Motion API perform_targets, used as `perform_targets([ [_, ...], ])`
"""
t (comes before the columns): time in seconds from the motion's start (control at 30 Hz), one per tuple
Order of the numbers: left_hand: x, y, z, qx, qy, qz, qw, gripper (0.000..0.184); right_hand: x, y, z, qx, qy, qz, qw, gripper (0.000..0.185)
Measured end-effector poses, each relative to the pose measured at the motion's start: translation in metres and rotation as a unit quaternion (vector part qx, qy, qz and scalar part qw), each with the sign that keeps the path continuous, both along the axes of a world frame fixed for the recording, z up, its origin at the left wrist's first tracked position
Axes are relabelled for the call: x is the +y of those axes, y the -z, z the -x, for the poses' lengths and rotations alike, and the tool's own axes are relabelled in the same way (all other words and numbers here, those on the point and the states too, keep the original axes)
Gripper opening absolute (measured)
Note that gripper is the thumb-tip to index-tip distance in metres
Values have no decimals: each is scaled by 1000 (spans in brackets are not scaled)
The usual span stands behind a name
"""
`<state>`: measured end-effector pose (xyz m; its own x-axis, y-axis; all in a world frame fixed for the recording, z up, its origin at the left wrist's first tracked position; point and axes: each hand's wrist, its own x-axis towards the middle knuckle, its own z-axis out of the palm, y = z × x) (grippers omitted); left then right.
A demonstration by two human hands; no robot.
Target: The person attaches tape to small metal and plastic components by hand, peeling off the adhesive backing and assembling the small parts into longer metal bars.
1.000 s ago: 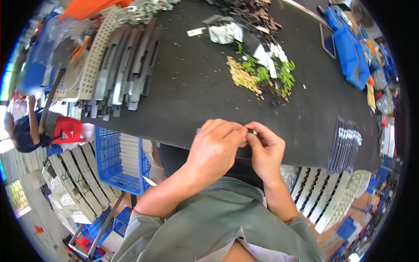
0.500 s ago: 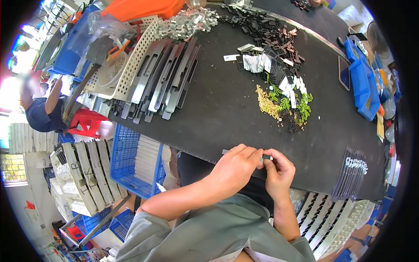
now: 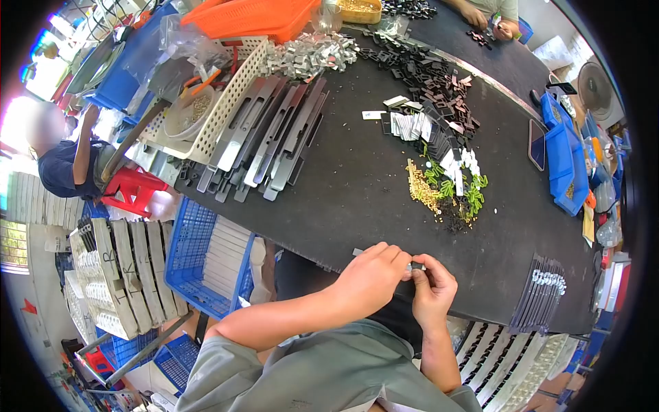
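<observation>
My left hand [image 3: 373, 279] and my right hand [image 3: 434, 291] meet at the near edge of the dark table [image 3: 329, 226]. Between their fingertips is a small metallic part [image 3: 410, 267], mostly hidden. Both hands are closed in a pinch around it. A grey end of something [image 3: 357, 252] shows beside my left hand. Beyond the hands lie small gold pieces [image 3: 423, 187], green pieces [image 3: 475, 196], white pieces [image 3: 410, 126] and a heap of black parts [image 3: 439, 86].
Long metal channels [image 3: 274, 137] lie at the left beside a perforated basket [image 3: 230, 103]. A blue crate [image 3: 180, 254] stands below the table. Dark strips [image 3: 539, 295] and blue bins [image 3: 566, 165] are at the right. A co-worker's hands [image 3: 504, 29] show at the far side.
The view has tilted up and shifted, so the table's far side and a co-worker's hands now show. My hands remain together at the near edge, around the small part.
</observation>
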<state>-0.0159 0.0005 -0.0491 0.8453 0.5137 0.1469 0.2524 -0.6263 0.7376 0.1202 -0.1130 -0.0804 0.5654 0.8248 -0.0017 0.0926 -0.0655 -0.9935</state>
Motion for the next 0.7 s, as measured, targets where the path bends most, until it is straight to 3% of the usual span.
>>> perform_targets([
  [0.33, -3, 21, 1, -42, -5, 34, 999, 21, -4, 12, -4, -38, -8, 18, 999, 18],
  [0.5, 5, 26, 5, -85, 2, 82, 993, 29, -2, 2, -6, 24, 5, 20, 999, 18],
  [0.7, -6, 24, 7, -60, -27, 39, 997, 37, -3, 1, -13, 50, -18, 48, 997, 19],
])
